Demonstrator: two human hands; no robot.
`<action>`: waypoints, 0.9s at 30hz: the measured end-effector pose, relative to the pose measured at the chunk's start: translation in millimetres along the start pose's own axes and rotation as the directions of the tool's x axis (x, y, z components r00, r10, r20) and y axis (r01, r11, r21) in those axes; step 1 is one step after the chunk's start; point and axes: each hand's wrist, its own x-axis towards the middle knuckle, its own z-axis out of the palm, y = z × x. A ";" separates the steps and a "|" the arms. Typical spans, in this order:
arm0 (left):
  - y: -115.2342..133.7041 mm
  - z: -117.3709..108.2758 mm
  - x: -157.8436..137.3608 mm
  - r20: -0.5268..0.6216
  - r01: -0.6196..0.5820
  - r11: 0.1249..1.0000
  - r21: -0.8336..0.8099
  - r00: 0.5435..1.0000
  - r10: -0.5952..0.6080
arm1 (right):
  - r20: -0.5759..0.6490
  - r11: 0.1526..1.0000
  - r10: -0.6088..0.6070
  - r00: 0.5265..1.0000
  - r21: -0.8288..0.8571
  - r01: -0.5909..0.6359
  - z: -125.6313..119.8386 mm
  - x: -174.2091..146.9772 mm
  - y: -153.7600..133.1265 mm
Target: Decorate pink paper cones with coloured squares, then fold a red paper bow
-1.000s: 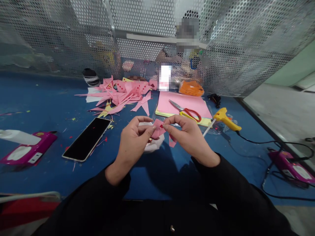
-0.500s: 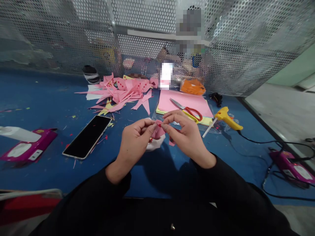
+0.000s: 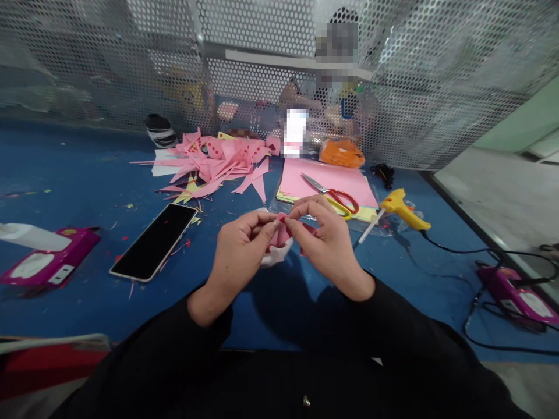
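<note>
Pinching a small pink paper piece point(image 3: 282, 234) between thumbs and forefingers, our left hand point(image 3: 240, 247) and right hand point(image 3: 325, 241) nearly meet over a crumpled white item point(image 3: 276, 256); beyond, we see scissors point(image 3: 322, 190) on pink sheets point(image 3: 294, 179), and to the left a dark-screened phone point(image 3: 154, 241).

left fingers point(image 3: 265, 235), right fingers point(image 3: 301, 234): pinch pink paper point(image 3: 282, 234) | scissors point(image 3: 324, 190): on paper stack point(image 3: 338, 177)

Hands point(image 3: 238, 247) point(image 3: 329, 241) close together, fingertips point(image 3: 269, 229) pinched, forearms point(image 3: 170, 331) angled inward
</note>
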 end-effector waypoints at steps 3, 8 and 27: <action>-0.7 0.5 -0.6 -0.003 0.008 1.000 0.000 1.000 -0.008 | -0.002 1.000 0.017 1.000 -0.006 -0.017 0.8 -0.6 -0.1; -1.2 0.7 -0.3 -0.004 0.005 1.000 -0.003 1.000 -0.005 | -0.008 1.000 0.024 1.000 -0.016 -0.024 3.2 -1.8 0.1; -4.7 -1.9 1.7 -0.069 0.022 0.999 -0.040 0.997 -0.024 | 0.071 0.995 0.094 0.993 -0.022 -0.093 -11.5 4.9 1.8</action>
